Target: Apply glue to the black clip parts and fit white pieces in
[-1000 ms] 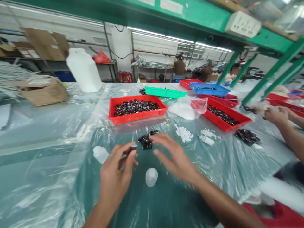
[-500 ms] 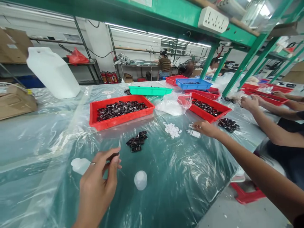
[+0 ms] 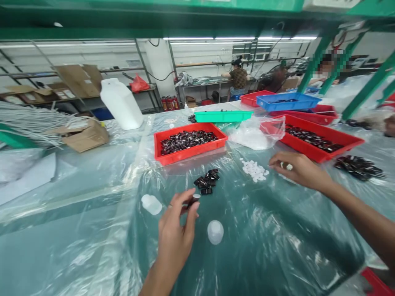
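My left hand (image 3: pixel 178 230) is closed in a pinch on a small black part (image 3: pixel 194 200) with a pale end, held just above the plastic-covered table. Beyond it lies a small heap of black parts (image 3: pixel 206 181). My right hand (image 3: pixel 298 168) reaches out to the right, fingers curled around a small white piece (image 3: pixel 289 166), next to a pile of white pieces (image 3: pixel 254 169). A small translucent bottle (image 3: pixel 215 231) stands between my arms; another bottle (image 3: pixel 151 204) lies to the left of my left hand.
A red tray (image 3: pixel 189 153) of black parts sits ahead, with green (image 3: pixel 222 117), blue (image 3: pixel 288 102) and more red trays (image 3: pixel 321 139) behind. A clear bag (image 3: pixel 256 133), a white jug (image 3: pixel 121 103) and a cardboard box (image 3: pixel 86 137) are on the table. People work at a far bench.
My right hand has drawn back from the far right toward the white pile and closed on a white piece. My left hand keeps its pinch on the black part. The view swung left.
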Demonstrator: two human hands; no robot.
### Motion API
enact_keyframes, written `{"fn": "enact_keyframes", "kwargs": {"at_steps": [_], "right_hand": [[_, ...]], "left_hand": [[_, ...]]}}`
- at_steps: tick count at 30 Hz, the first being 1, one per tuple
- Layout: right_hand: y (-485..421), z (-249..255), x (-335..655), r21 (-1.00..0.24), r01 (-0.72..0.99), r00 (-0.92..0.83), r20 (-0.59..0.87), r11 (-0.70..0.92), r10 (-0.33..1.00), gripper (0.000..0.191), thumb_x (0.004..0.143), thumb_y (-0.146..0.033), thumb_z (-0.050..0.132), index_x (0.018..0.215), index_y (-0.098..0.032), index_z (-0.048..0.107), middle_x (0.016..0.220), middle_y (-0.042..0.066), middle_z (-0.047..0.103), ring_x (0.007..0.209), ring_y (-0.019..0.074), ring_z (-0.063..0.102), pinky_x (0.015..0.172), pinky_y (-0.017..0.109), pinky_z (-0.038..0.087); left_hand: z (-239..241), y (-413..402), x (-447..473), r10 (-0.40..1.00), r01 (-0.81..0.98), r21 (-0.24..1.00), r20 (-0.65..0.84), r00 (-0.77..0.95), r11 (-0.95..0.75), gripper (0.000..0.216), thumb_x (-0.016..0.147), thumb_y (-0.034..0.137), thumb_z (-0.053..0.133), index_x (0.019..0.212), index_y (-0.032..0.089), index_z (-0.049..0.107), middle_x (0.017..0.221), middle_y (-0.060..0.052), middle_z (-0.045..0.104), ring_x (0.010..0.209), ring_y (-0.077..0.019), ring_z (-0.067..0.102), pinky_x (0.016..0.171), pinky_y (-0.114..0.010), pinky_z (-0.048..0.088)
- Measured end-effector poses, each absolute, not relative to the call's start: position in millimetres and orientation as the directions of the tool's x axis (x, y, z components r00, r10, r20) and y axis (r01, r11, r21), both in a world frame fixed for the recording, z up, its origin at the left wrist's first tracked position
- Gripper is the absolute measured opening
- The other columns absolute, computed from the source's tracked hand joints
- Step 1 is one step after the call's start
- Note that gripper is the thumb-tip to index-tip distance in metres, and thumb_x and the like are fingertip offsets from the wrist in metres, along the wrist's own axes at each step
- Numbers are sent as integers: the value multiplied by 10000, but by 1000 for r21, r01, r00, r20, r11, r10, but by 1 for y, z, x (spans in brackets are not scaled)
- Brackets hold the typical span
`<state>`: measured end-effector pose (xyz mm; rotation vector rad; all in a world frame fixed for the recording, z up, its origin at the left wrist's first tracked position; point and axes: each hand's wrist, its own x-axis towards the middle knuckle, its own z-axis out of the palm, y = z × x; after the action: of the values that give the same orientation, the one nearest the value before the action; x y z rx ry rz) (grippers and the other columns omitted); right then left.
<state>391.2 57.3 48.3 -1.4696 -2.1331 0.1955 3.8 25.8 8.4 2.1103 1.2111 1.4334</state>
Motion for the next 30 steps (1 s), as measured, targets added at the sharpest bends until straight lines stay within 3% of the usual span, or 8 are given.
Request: {"fn": "enact_keyframes", "kwargs": {"at_steps": [4,9,21,30], "right_hand": [[30,64,270,-585,544,-338,503,601,796,101,1017,-319,611,1026,-249,682,1053,1,722,967,124,689,816,235,585],[23,57,189,-676,375,-278,570,634,773,111,1003,-152,580,1034,-213,668,980,-16,736,864,77,700,721,150,572],[17,34,181,-531,417,-212,733,738,647,168,986,-53,589,1080,-184,636,1028,27,695,972,117,682,760,209,544],[14,32,188,-465,468,-278,730,752,625,209,979,-37,586,1127,-173,642,1134,45,697,1042,116,687,892,202,560]], "left_hand": [[10,23,6,774,416,670,614,154,-614,215,1002,145,576,1172,256,645,1002,-12,655,670,-98,688,603,-202,606],[11,21,7,771,364,689,615,165,-627,231,1004,118,567,1174,261,631,1014,-9,649,780,-112,694,680,-215,602],[15,16,10,784,286,731,596,174,-619,203,1011,105,558,1135,243,638,945,-2,631,788,-112,660,702,-231,562],[15,11,17,812,268,768,570,125,-581,193,998,90,567,1106,235,636,883,10,605,696,-96,640,617,-202,566]]}}
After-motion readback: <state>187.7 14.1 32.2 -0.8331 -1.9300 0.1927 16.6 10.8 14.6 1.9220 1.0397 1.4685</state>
